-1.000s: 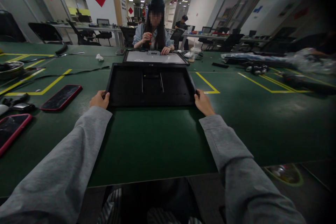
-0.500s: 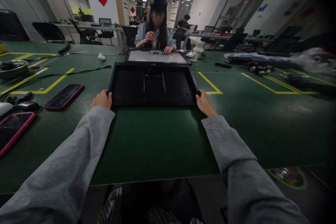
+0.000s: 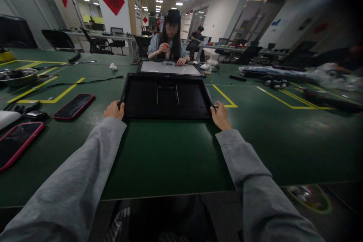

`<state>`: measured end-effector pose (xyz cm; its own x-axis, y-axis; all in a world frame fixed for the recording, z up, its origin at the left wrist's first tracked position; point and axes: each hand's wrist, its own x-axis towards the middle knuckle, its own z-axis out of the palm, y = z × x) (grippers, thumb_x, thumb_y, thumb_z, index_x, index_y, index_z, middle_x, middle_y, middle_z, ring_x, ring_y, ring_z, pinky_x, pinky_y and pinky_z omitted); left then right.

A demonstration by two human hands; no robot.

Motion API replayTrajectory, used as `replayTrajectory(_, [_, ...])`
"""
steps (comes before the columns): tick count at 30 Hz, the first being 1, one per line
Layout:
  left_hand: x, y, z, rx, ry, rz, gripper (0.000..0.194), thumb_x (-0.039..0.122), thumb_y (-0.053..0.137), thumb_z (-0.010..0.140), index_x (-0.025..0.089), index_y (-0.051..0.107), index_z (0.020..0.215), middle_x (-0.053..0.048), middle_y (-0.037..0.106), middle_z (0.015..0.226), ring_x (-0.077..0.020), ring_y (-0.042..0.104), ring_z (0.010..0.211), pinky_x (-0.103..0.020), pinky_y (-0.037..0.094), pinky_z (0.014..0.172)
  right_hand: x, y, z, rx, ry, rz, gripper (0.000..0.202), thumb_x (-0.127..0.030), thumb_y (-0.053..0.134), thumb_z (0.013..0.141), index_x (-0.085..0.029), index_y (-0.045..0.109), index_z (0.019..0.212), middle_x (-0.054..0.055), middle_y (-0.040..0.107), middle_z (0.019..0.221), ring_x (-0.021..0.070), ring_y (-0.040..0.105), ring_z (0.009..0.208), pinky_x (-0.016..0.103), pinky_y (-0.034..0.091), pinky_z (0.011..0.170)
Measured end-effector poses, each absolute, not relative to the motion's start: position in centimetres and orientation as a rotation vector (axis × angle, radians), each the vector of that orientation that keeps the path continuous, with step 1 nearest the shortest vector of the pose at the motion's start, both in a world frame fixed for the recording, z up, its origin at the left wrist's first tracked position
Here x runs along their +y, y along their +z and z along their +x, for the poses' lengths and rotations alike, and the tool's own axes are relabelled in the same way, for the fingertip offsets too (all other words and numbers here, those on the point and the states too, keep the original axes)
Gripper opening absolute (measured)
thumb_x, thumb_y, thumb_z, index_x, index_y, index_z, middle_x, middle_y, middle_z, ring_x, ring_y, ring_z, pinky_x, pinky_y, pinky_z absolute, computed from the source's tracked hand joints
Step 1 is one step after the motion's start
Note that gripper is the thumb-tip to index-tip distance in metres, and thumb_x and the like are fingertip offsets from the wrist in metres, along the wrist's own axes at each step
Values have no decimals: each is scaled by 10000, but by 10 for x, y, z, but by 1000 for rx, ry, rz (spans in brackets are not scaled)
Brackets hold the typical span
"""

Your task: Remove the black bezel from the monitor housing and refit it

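Observation:
A shallow black monitor casing (image 3: 141, 100) lies in front of me on the green table, its hollow side up, with two thin metal strips near its middle. My left hand (image 3: 114, 110) is closed around its left edge, close to the front corner. On the opposite side, my right hand (image 3: 221, 116) grips the right edge by the front corner, thumb inward. The undersides of both hands' fingers are partly hidden by the frame. Just beyond the casing's far edge lies a flat grey display panel (image 3: 181, 69) with a dark border.
Across the table a person (image 3: 170, 41) holds an orange-handled tool over the panel. Two red-edged phones (image 3: 75, 106) and a metal bowl (image 3: 18, 75) are at left. Dark wheeled parts (image 3: 276, 82) and plastic-wrapped lengths (image 3: 269, 71) lie at right. Yellow tape marks the table (image 3: 170, 159).
My view has tilted up slightly, so everything sits lower in the picture. Both hands stay at the casing's sides; the right hand's fingers have shifted a little on the edge.

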<state>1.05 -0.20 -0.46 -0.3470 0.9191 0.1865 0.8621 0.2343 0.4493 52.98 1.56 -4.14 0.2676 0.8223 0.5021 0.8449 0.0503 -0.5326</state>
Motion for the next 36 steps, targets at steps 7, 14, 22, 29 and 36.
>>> replayTrajectory(7, [1,-9,9,2363,773,1727,502,473,447,975,187,561,1372,-159,601,1413,-306,553,1305,-454,432,1075,-3,-17,500,-1498,-159,-1726,591,-431,470,909,-172,415,1438,230,414,1444,416,346,1381,700,325,1080])
replayTrajectory(14, [-3,-3,15,2353,755,1715,555,530,523,936,198,546,1380,-174,613,1392,-339,555,1297,-499,438,1054,-27,-11,387,-1818,-145,-1582,636,-472,437,967,-345,244,1560,156,263,1578,444,268,1434,736,268,1088])
replayTrajectory(22, [-2,-3,16,2370,711,1718,575,528,528,935,192,532,1402,-172,604,1405,-341,548,1304,-513,436,1060,-33,-9,313,-1995,-176,-1672,615,-441,380,1020,-247,219,1581,173,240,1617,366,227,1487,678,203,1156])
replayTrajectory(29, [-2,-5,16,2362,718,1727,579,519,517,934,190,522,1411,-166,596,1419,-350,523,1321,-528,416,1075,-34,-8,311,-2032,-187,-1768,613,-512,321,1038,-218,259,1572,191,236,1624,351,183,1513,696,122,1178])
replayTrajectory(36, [-3,-4,17,2370,717,1715,581,505,522,934,180,522,1415,-173,580,1432,-352,513,1330,-542,397,1089,-30,-11,310,-2092,-174,-1793,614,-509,301,1045,-190,281,1570,191,242,1633,345,146,1536,695,76,1198])
